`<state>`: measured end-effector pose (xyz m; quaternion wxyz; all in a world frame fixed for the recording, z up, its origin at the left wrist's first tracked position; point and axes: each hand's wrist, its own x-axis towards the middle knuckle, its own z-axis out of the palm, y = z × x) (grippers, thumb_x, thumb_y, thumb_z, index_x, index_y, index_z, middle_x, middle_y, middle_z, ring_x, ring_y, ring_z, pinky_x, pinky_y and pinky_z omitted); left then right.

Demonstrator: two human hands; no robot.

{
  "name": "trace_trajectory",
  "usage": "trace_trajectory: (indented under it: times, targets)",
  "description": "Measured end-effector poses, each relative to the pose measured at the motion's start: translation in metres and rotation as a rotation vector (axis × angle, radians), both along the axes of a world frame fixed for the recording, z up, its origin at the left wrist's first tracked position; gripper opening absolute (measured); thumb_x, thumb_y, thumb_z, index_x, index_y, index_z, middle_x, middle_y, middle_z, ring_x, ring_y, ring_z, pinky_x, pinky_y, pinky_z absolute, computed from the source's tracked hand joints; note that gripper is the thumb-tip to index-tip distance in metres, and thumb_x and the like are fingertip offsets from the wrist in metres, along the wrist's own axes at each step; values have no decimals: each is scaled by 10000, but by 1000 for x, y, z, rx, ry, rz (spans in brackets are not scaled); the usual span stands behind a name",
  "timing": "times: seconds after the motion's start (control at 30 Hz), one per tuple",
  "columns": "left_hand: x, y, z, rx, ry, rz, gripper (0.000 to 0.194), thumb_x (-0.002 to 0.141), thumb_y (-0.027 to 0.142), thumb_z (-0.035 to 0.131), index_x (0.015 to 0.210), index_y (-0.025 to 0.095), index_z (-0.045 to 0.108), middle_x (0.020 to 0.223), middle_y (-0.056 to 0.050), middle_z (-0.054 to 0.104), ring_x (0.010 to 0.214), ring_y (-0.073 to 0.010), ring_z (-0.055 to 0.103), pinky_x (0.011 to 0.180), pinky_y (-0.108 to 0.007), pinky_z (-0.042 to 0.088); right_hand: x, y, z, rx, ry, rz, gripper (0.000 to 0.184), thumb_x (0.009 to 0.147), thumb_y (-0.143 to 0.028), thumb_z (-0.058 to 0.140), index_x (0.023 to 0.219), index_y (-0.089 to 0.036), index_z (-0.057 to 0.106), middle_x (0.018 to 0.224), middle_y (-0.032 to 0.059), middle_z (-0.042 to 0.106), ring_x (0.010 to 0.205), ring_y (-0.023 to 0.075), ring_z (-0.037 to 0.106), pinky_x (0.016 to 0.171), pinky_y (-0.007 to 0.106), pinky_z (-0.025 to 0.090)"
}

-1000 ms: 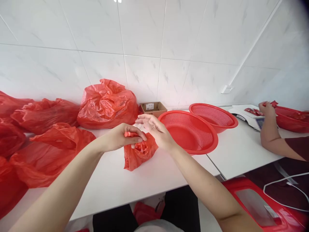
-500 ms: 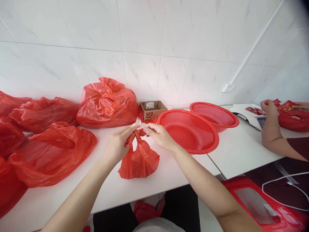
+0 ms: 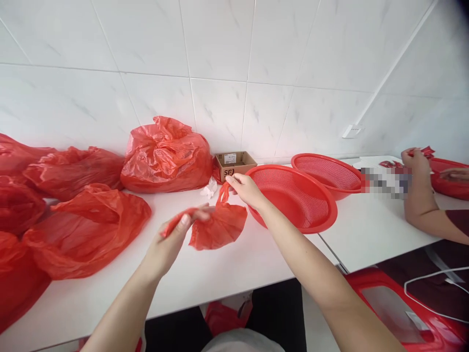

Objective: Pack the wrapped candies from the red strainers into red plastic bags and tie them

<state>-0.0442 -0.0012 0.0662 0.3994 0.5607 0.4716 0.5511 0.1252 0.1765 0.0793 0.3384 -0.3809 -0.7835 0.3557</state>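
A small red plastic bag (image 3: 219,226) lies on the white table (image 3: 227,269) in front of me. My left hand (image 3: 172,239) is closed on one of its handles, drawn out to the left. The other handle is pinched in my right hand (image 3: 246,189), held up near the rim of a red colander (image 3: 293,198). The two handles are stretched apart, and what the bag holds is hidden.
Several large filled red bags (image 3: 166,156) crowd the table's left and back. A small open cardboard box (image 3: 235,164) sits by the wall, and a second red colander (image 3: 326,173) behind the first. At the right, another person's hand (image 3: 415,161) works over a red basin (image 3: 449,176).
My hands, which held the handles together above the bag, have pulled apart: the left down and left, the right up and right. The bag now lies flatter.
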Motion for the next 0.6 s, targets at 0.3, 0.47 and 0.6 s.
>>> trace_trajectory:
  times: [0.3,0.47,0.6]
  targets:
    - [21,34,-3,-284,-129,-2,309,752,449,746,816,160,659,762,-19,650,665,-148,583,642,-272,458,-16,-47,26,-34,185,398,213,880,-356,630,792,-170,685,1085,68,651,1021,156,606,926,323,456]
    - [25,38,-12,-248,-60,147,354,735,488,742,726,172,584,643,26,571,568,-123,508,559,-255,382,-10,-60,26,20,197,382,168,889,-352,631,839,-209,705,1338,58,550,1239,183,513,1049,383,375]
    - [28,36,-12,-232,14,153,380,743,481,730,587,170,578,557,8,542,530,-141,487,527,-274,343,-10,-59,23,67,174,424,188,909,-385,598,1018,-246,662,1364,44,539,1259,180,496,1063,377,358]
